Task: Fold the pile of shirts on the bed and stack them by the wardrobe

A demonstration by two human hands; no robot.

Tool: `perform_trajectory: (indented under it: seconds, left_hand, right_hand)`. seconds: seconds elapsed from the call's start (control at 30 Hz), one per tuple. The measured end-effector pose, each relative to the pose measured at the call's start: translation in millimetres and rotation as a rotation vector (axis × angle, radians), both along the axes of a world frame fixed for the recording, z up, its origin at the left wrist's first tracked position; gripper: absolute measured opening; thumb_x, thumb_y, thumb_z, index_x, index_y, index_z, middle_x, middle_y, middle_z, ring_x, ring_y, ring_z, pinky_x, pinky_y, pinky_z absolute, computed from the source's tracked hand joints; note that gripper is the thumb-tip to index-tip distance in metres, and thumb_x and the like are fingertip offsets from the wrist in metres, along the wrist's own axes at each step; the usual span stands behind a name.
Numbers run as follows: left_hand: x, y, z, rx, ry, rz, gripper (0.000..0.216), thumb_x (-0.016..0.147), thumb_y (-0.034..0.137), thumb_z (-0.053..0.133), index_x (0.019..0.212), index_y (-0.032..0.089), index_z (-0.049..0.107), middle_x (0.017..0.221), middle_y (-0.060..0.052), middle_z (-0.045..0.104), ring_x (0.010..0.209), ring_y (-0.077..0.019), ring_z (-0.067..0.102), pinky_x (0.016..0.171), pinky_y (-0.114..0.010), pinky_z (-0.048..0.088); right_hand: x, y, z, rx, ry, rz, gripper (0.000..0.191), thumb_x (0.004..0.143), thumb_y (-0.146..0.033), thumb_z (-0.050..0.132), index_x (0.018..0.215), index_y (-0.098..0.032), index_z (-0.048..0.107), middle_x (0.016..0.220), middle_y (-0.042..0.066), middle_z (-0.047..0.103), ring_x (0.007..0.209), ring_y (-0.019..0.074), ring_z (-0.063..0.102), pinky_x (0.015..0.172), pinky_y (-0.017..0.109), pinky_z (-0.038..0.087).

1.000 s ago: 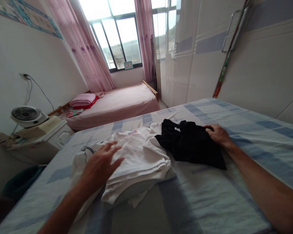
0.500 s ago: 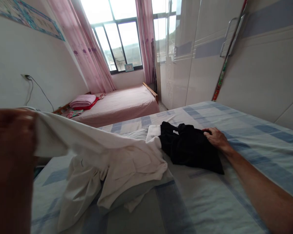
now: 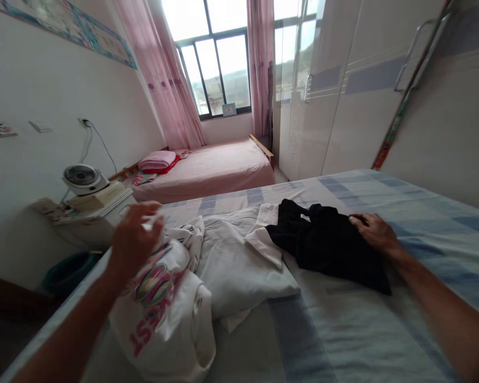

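Note:
My left hand (image 3: pixel 138 234) is over the left part of the bed, slightly blurred, its thumb and fingers apart. Just below it lies a crumpled white T-shirt (image 3: pixel 183 319) with pink lettering, bunched up. My right hand (image 3: pixel 371 231) rests at the far right edge of a black garment (image 3: pixel 331 239), fingers curled onto the cloth. White cloth (image 3: pixel 269 214) adjoins the black garment's left end. Between the two garments a light grey folded cloth (image 3: pixel 243 266) lies flat on the bed.
The bed has a blue-and-white checked sheet (image 3: pixel 303 340). Left of it stand a small fan (image 3: pixel 83 178) on a cabinet and a dark green bin (image 3: pixel 69 271). A pink-covered bed (image 3: pixel 227 165) is below the window; a white wardrobe (image 3: pixel 343 122) lines the right.
The white T-shirt, earlier stretched up leftward in my left hand, now lies bunched at the left, its print showing. My left hand has come away from it. My right hand stays on the black garment.

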State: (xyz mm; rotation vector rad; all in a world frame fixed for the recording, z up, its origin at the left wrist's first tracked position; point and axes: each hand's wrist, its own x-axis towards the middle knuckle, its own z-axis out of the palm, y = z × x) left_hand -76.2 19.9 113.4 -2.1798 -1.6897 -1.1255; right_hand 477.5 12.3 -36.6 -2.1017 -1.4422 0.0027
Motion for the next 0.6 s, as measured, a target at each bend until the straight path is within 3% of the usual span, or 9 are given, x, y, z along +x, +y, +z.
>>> perform_trajectory:
  seconds: [0.07, 0.1, 0.17, 0.27, 0.37, 0.5, 0.6]
  left_hand:
    - [35.9, -7.4, -35.7, -0.15, 0.258, -0.261, 0.032, 0.085, 0.036, 0.052, 0.113, 0.021, 0.06, 0.119, -0.007, 0.06, 0.11, -0.0262, 0.056, 0.094, -0.041, 0.047]
    - [52.0, -8.9, -51.5, -0.223, 0.359, -0.328, 0.032, 0.084, 0.035, 0.054, 0.112, 0.022, 0.061, 0.119, -0.007, 0.06, 0.11, -0.0262, 0.056, 0.094, -0.041, 0.046]
    - [75.1, -8.2, -75.1, -0.345, 0.486, -0.348, 0.021, 0.086, 0.029, 0.052, 0.1, 0.021, 0.065, 0.107, -0.007, 0.064, 0.102, -0.0248, 0.06, 0.086, -0.038, 0.048]
    - [84.9, -2.0, -88.5, -0.412, 0.565, -0.286, 0.022, 0.089, 0.023, 0.043, 0.079, 0.019, 0.062, 0.087, -0.005, 0.064, 0.085, -0.0208, 0.062, 0.072, -0.031, 0.048]
    - [76.3, 2.1, -79.9, -0.342, 0.561, -0.229, 0.021, 0.088, 0.02, 0.039, 0.079, 0.019, 0.058, 0.086, -0.006, 0.063, 0.083, -0.021, 0.061, 0.072, -0.031, 0.046]
    - [53.6, 4.2, -46.2, -0.071, 0.472, -0.092, 0.017, 0.086, 0.022, 0.04, 0.078, 0.02, 0.054, 0.085, -0.007, 0.061, 0.085, -0.0227, 0.059, 0.076, -0.033, 0.044]
    - [33.1, 8.8, -23.2, 0.087, 0.285, 0.055, 0.019, 0.086, 0.03, 0.039, 0.08, 0.02, 0.054, 0.086, -0.006, 0.061, 0.086, -0.0234, 0.06, 0.077, -0.033, 0.045]
  right_hand:
    - [-9.5, -0.5, 2.1, 0.023, -0.012, 0.045, 0.044, 0.087, -0.044, 0.04, 0.107, -0.017, 0.067, 0.116, 0.013, 0.063, 0.111, 0.026, 0.054, 0.096, 0.036, 0.039]
    - [-15.0, -1.4, 3.3, 0.033, -0.027, 0.071, 0.044, 0.086, -0.048, 0.041, 0.107, -0.019, 0.067, 0.117, 0.011, 0.063, 0.113, 0.0264, 0.053, 0.096, 0.038, 0.039]
    - [-25.7, -4.2, 5.6, 0.049, -0.085, 0.129, 0.043, 0.082, -0.051, 0.045, 0.105, -0.023, 0.067, 0.115, 0.008, 0.064, 0.115, 0.0285, 0.052, 0.096, 0.044, 0.039]
    - [-38.2, -9.4, 8.6, 0.045, -0.181, 0.197, 0.036, 0.078, -0.046, 0.049, 0.098, -0.024, 0.068, 0.107, 0.007, 0.067, 0.109, 0.0293, 0.056, 0.092, 0.046, 0.04]
    - [-44.4, -11.8, 10.4, 0.046, -0.176, 0.225, 0.032, 0.079, -0.04, 0.046, 0.093, -0.022, 0.068, 0.102, 0.007, 0.068, 0.098, 0.0264, 0.062, 0.087, 0.042, 0.043]
    - [-45.5, -10.1, 9.3, 0.108, -0.117, 0.207, 0.031, 0.079, -0.042, 0.045, 0.09, -0.023, 0.068, 0.101, 0.006, 0.07, 0.094, 0.0254, 0.064, 0.084, 0.039, 0.045]
    - [-44.5, -8.6, 6.9, 0.129, -0.096, 0.186, 0.032, 0.079, -0.044, 0.046, 0.089, -0.024, 0.068, 0.1, 0.006, 0.071, 0.092, 0.0257, 0.065, 0.082, 0.038, 0.047]
